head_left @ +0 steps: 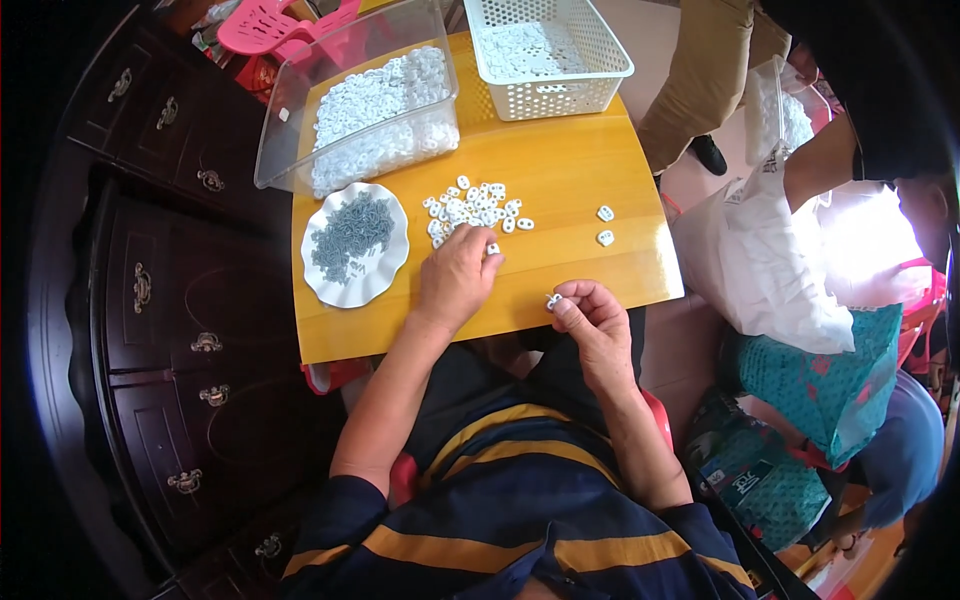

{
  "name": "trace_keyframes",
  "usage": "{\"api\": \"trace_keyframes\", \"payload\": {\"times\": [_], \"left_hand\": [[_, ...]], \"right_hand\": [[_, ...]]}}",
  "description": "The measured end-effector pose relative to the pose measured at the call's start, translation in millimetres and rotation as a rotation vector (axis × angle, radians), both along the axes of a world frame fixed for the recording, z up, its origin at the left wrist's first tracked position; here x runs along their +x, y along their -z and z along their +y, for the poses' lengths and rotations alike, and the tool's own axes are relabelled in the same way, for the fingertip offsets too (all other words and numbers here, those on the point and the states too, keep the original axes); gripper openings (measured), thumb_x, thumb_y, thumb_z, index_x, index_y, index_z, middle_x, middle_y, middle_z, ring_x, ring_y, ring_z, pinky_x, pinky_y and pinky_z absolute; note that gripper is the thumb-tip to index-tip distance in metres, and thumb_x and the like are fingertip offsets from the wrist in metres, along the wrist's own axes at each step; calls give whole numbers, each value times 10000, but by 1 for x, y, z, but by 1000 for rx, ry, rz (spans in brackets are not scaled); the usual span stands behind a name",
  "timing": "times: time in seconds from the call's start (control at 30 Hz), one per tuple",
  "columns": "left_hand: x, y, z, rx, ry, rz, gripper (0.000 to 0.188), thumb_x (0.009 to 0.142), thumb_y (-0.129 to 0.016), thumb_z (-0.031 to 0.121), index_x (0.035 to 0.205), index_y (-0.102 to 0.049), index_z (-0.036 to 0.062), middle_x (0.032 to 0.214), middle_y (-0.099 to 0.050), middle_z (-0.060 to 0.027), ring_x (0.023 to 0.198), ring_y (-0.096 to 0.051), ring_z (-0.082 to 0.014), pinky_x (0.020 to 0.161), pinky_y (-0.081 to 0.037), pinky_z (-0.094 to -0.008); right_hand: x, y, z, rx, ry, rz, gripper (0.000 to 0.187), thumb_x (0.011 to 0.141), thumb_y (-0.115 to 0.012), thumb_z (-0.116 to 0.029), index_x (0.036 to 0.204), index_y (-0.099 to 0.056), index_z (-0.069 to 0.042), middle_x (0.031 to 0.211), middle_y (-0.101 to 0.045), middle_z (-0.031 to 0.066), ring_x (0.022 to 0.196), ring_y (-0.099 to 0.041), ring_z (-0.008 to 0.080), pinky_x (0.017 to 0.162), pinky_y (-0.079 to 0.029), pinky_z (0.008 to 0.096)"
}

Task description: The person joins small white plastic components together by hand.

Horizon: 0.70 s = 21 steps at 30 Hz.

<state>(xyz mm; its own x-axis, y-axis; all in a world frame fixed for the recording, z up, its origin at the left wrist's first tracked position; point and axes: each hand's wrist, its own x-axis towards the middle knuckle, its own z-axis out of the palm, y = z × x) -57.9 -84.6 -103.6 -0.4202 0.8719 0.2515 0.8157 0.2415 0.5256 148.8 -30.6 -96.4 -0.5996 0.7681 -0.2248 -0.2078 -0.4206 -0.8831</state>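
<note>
My left hand point(460, 275) is at the near edge of a loose pile of small white plastic pieces point(478, 208) with dark holes. Its thumb and index finger close on one white piece point(493, 249); the other fingers are partly hidden. Near the table's front edge, my right hand point(592, 318) pinches another small white piece point(553, 300), from which thin pins seem to stick out. Left of the pile, a white scalloped plate point(393, 268) holds many small grey pins or screws point(352, 235). Two white pieces point(605, 238) lie apart at the right of the table.
On the yellow table point(460, 330), a clear bin point(280, 150) of white pieces stands at the far left, a white perforated basket point(555, 100) at the back. Dark drawers point(150, 270) flank the left. At right are a person in tan trousers point(700, 75), white sacks point(745, 260) and teal bags point(830, 380).
</note>
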Motion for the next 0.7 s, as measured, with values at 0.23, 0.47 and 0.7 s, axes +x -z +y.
{"api": "trace_keyframes", "payload": {"times": [0.23,0.47,0.7], "left_hand": [[9,-2,-15,68,96,-44,136,873,-712,92,967,-625,47,867,-686,-83,770,-691,-232,664,-542,-349],[13,-18,-42,160,83,-1036,133,957,-684,114,1041,-660,14,924,-693,2,767,-629,-40,648,-515,-202],[22,-35,-59,203,177,-1204,199,963,-653,68,1151,-653,2,947,-677,-17,747,-634,-48,636,-526,-193]], "right_hand": [[-5,-5,-3,29,-11,-43,149,967,-674,-86,1098,-651,-21,938,-683,15,809,-604,72,751,-495,209],[-9,-8,-5,25,-27,-30,143,967,-672,-86,1094,-652,-22,931,-677,10,799,-601,72,750,-490,208],[-17,-10,-10,11,-83,-22,151,970,-668,-76,1109,-649,-22,943,-674,4,824,-610,62,761,-505,202]]}}
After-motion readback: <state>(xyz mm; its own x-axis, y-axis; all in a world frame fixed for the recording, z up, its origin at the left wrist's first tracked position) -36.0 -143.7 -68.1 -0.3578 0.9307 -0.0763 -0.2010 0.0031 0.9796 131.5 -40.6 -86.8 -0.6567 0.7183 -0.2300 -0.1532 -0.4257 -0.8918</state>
